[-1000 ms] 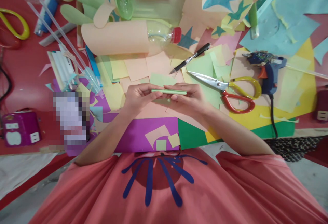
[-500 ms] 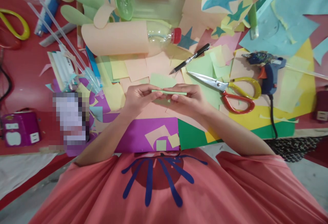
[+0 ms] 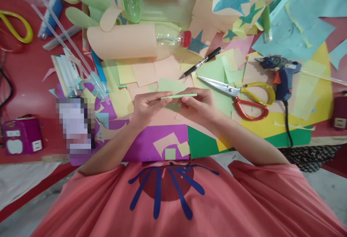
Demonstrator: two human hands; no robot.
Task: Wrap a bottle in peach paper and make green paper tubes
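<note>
A thin, light green strip of paper (image 3: 179,95), folded or rolled, stretches between my two hands. My left hand (image 3: 148,107) pinches its left end between thumb and fingers. The right end is gripped by my right hand (image 3: 202,103), its thumb pressed on the near side. Beneath and beyond them lie green, yellow and peach paper pieces (image 3: 145,72). Scissors (image 3: 234,90) with yellow and red handles rest to the right of my right hand, blades parted. A black pen (image 3: 200,63) lies just beyond my hands.
A bottle (image 3: 121,41) wrapped in peach paper lies behind the pen. A blue glue gun (image 3: 286,80) with its cord rests at the right. At the left are a blurred-out phone-like object (image 3: 76,126), a purple box (image 3: 23,136), clear straws (image 3: 69,40) and another pair of scissors (image 3: 28,27).
The green strip's right end has tilted up slightly. My thumbs have drawn a little apart along it, and more of its middle shows.
</note>
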